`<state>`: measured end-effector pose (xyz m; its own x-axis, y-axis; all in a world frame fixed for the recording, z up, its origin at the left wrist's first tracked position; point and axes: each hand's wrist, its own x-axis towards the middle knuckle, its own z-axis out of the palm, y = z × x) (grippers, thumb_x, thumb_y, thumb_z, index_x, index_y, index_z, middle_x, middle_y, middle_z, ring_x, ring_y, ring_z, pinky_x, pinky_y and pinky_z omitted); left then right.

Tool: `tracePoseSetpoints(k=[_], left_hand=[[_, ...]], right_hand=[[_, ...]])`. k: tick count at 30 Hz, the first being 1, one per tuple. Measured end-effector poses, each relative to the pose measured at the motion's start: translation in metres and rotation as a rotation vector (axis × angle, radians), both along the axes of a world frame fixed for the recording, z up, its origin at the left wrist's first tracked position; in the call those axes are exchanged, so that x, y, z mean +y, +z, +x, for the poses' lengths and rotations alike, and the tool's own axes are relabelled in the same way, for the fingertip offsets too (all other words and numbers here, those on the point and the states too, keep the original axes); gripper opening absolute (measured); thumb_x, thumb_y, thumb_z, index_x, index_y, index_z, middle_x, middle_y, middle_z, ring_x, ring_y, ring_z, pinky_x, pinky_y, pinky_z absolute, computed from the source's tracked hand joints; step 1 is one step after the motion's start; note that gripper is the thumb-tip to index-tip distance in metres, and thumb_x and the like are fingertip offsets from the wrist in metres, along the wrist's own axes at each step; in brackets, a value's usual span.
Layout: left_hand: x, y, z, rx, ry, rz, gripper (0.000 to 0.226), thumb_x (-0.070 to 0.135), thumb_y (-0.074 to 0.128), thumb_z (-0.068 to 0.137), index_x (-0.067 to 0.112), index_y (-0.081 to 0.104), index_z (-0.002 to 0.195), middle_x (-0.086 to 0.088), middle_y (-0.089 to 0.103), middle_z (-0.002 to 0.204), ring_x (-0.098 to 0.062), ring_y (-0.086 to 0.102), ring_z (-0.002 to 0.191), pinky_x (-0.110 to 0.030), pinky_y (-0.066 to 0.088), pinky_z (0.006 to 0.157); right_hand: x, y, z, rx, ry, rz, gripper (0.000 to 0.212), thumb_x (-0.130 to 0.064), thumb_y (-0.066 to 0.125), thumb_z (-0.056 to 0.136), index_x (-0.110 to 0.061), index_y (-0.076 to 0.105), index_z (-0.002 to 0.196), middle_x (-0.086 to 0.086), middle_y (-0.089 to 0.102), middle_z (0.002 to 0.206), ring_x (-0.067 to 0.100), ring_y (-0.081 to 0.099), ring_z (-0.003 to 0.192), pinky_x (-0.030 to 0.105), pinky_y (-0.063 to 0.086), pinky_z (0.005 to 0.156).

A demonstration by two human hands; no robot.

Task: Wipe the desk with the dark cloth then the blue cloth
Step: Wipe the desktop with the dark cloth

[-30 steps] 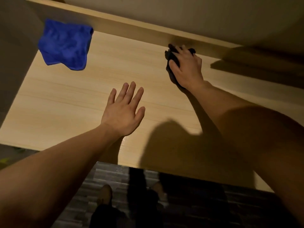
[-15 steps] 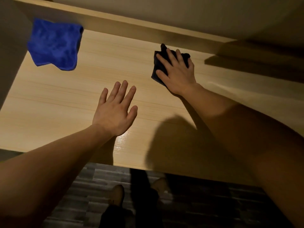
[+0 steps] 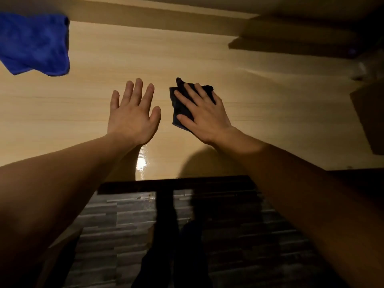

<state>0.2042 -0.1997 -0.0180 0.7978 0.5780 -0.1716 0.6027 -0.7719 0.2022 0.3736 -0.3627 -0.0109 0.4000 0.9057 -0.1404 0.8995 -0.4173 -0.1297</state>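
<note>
You are pressing your right hand [image 3: 204, 118] flat, fingers spread, on the dark cloth [image 3: 180, 107] near the middle of the frame, pinning it to the light wooden bench [image 3: 259, 113]; the cloth is peeking out past your fingertips and thumb side. Your left hand [image 3: 133, 115] is lying open just beside it, fingers extended and together, palm down and gripping nothing; whether it is touching the bench, you cannot tell. The blue cloth [image 3: 35, 42] is sitting crumpled at the upper left of the frame, well apart from both hands, partly cut off by the frame edge. Dark plank flooring [image 3: 124, 225] is showing below the bench's near edge.
</note>
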Motion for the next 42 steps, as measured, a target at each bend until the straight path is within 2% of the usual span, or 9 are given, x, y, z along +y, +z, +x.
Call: tracePoseSetpoints(k=[13, 21, 24, 27, 30, 33, 38, 40, 42], left_hand=[[0.002, 0.002, -0.004, 0.003, -0.047, 0.001, 0.075, 0.061, 0.013, 0.106, 0.028, 0.005, 0.172, -0.008, -0.002, 0.18, -0.03, -0.007, 0.165, -0.061, -0.004, 0.13], [-0.009, 0.015, 0.018, -0.066, -0.071, -0.046, 0.069, 0.058, 0.038, 0.095, 0.023, 0.046, 0.154, -0.019, 0.027, 0.171, -0.038, 0.013, 0.162, -0.066, 0.008, 0.128], [-0.034, 0.016, 0.036, -0.154, -0.122, -0.124, 0.073, 0.052, 0.041, 0.098, 0.022, 0.036, 0.164, -0.015, 0.018, 0.176, -0.035, 0.01, 0.163, -0.06, 0.009, 0.129], [-0.052, 0.012, 0.055, -0.164, -0.099, -0.162, 0.072, 0.054, 0.034, 0.103, 0.026, 0.023, 0.169, -0.011, 0.009, 0.179, -0.032, 0.002, 0.165, -0.061, 0.004, 0.129], [-0.061, 0.002, 0.061, -0.095, -0.063, -0.108, 0.075, 0.062, 0.017, 0.107, 0.027, 0.007, 0.172, -0.008, -0.002, 0.18, -0.031, -0.009, 0.165, -0.059, -0.005, 0.13], [-0.064, -0.001, 0.063, -0.067, -0.068, -0.067, 0.077, 0.066, 0.009, 0.105, 0.029, 0.003, 0.172, -0.006, -0.005, 0.18, -0.031, -0.014, 0.164, -0.059, -0.007, 0.13], [-0.066, -0.001, 0.066, -0.056, -0.051, -0.039, 0.075, 0.067, 0.009, 0.106, 0.031, 0.001, 0.172, -0.004, -0.006, 0.18, -0.03, -0.014, 0.164, -0.059, -0.006, 0.13], [-0.067, -0.002, 0.067, -0.051, -0.044, -0.037, 0.074, 0.066, 0.009, 0.107, 0.032, 0.0, 0.172, -0.003, -0.007, 0.18, -0.028, -0.015, 0.164, -0.058, -0.007, 0.13], [-0.066, -0.002, 0.068, -0.048, -0.036, -0.037, 0.073, 0.066, 0.01, 0.107, 0.033, -0.001, 0.172, -0.002, -0.007, 0.18, -0.027, -0.016, 0.164, -0.057, -0.007, 0.13]], right_hand=[[-0.074, -0.004, -0.079, 0.071, -0.019, 0.059, 0.06, -0.052, 0.035, 0.107, -0.037, 0.023, 0.164, -0.004, 0.017, 0.174, 0.017, 0.009, 0.16, 0.046, 0.013, 0.125], [-0.099, 0.003, -0.107, 0.289, -0.054, 0.094, 0.055, -0.045, 0.043, 0.103, -0.034, 0.044, 0.156, -0.006, 0.031, 0.169, 0.014, 0.02, 0.157, 0.044, 0.022, 0.118], [-0.117, 0.009, -0.115, 0.412, -0.04, 0.129, 0.048, -0.042, 0.045, 0.104, -0.032, 0.054, 0.15, -0.005, 0.043, 0.163, 0.017, 0.033, 0.153, 0.046, 0.032, 0.116], [-0.139, 0.022, -0.114, 0.718, -0.097, 0.22, 0.039, -0.031, 0.054, 0.105, -0.024, 0.062, 0.143, -0.001, 0.062, 0.147, 0.017, 0.051, 0.141, 0.045, 0.041, 0.116], [-0.145, 0.044, -0.1, 0.955, -0.245, 0.2, 0.033, -0.034, 0.052, 0.103, -0.036, 0.063, 0.134, -0.016, 0.068, 0.128, -0.003, 0.059, 0.122, 0.025, 0.046, 0.105], [-0.129, 0.058, -0.064, 0.874, -0.321, 0.306, 0.03, -0.03, 0.053, 0.1, -0.039, 0.058, 0.128, -0.032, 0.06, 0.116, -0.023, 0.057, 0.105, 0.006, 0.041, 0.092], [-0.074, 0.075, 0.024, 0.761, -0.349, 0.43, 0.033, -0.009, 0.051, 0.108, -0.009, 0.06, 0.139, -0.019, 0.062, 0.11, -0.024, 0.06, 0.092, 0.001, 0.044, 0.076], [-0.044, 0.071, 0.063, 0.6, -0.296, 0.411, 0.034, -0.02, 0.051, 0.108, -0.014, 0.064, 0.138, -0.01, 0.068, 0.118, -0.012, 0.062, 0.104, 0.013, 0.049, 0.089], [-0.017, 0.059, 0.098, 0.419, -0.21, 0.348, 0.039, -0.033, 0.049, 0.105, -0.02, 0.065, 0.137, -0.003, 0.069, 0.13, 0.01, 0.062, 0.119, 0.044, 0.047, 0.106]])
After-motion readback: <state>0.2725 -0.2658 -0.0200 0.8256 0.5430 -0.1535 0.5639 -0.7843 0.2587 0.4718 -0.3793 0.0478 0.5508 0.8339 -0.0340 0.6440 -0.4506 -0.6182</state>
